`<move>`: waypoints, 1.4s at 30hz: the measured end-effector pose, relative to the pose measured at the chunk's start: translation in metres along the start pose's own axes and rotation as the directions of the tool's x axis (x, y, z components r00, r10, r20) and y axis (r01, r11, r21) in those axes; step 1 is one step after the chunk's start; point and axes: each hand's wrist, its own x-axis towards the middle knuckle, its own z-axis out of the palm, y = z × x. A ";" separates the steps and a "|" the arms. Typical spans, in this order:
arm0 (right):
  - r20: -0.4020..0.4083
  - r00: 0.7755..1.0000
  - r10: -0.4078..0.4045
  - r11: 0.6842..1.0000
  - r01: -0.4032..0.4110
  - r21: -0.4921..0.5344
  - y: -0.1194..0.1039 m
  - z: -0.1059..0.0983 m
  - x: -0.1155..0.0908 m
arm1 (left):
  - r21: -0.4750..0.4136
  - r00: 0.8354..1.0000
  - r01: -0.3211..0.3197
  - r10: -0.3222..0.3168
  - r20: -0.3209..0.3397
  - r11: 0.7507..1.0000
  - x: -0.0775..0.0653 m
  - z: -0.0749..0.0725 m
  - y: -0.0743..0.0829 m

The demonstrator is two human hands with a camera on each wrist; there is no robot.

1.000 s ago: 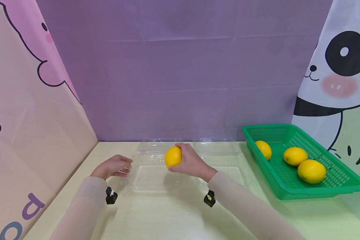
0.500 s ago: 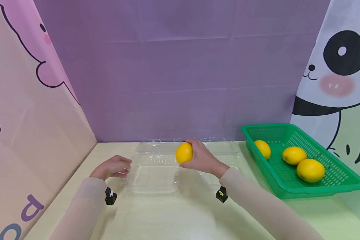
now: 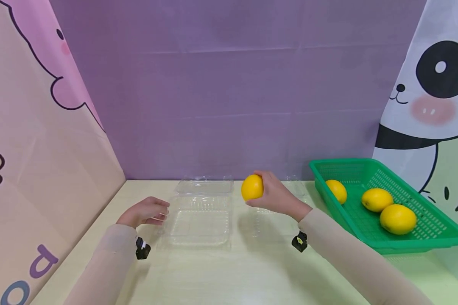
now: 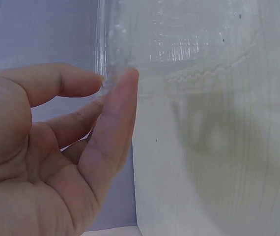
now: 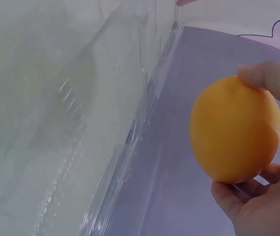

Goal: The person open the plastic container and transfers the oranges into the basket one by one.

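Observation:
My right hand [image 3: 276, 195] grips a yellow lemon [image 3: 252, 187] between thumb and fingers, raised above the table. In the right wrist view the whole lemon [image 5: 236, 130] shows, with fingertips at its top and underside. Below it, a clear plastic clamshell box [image 3: 276, 224] lies with its lid up, partly hidden by my right hand and forearm. A second clear clamshell box [image 3: 200, 226], also with its lid raised, stands to the left. Beside that box's left edge is my left hand [image 3: 145, 212], its fingers loosely bent around nothing, as the left wrist view confirms.
A green plastic basket [image 3: 360, 235] stands on the right side of the table, with three lemons [image 3: 398, 219] inside. Purple cloth [image 3: 229, 93] hangs behind the table. Printed cloth panels [image 3: 42, 169] flank it on both sides.
My right hand has carried the lemon rightward and slightly up, from over the left box to over the right one. The left hand stays put. The head view shifts slightly.

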 end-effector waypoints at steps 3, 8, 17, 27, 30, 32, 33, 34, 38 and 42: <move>-0.002 1.000 0.010 1.000 -0.010 -0.010 0.005 -0.008 -0.002 | -0.003 1.000 0.000 0.000 -0.001 1.000 0.000 0.000 0.000; -0.022 1.000 0.019 0.999 -0.020 -0.028 0.014 -0.021 -0.007 | -0.001 1.000 -0.001 0.001 -0.002 1.000 -0.001 0.001 0.001; -0.066 0.998 0.002 0.996 -0.008 -0.086 0.021 -0.045 -0.014 | 0.002 1.000 0.005 -0.005 -0.006 1.000 -0.002 0.002 0.005; -0.055 0.998 0.007 0.985 -0.016 -0.170 0.025 -0.072 -0.017 | -0.011 1.000 0.001 -0.001 -0.001 1.000 -0.001 0.000 0.002; -0.044 0.999 0.028 0.984 -0.035 -0.175 0.026 -0.081 -0.019 | -0.011 1.000 0.001 -0.001 -0.002 1.000 -0.001 0.000 0.001; -0.039 0.999 0.038 0.983 -0.044 -0.177 0.027 -0.086 -0.021 | -0.008 1.000 0.004 -0.004 -0.006 1.000 -0.001 -0.001 0.001; -0.036 0.998 0.043 0.983 -0.049 -0.177 0.028 -0.089 -0.022 | -0.007 1.000 0.006 -0.006 -0.007 1.000 -0.001 -0.001 0.001; -0.031 0.999 0.045 0.982 -0.050 -0.180 0.029 -0.091 -0.023 | -0.004 1.000 0.005 -0.005 -0.007 1.000 -0.001 -0.001 0.001; -0.012 0.998 0.060 0.980 -0.062 -0.190 0.033 -0.099 -0.027 | -0.002 1.000 0.008 -0.008 -0.011 1.000 -0.001 0.000 0.000; 0.002 0.997 0.079 0.977 -0.077 -0.200 0.038 -0.107 -0.031 | -0.005 1.000 0.001 -0.001 -0.010 1.000 -0.001 0.001 0.000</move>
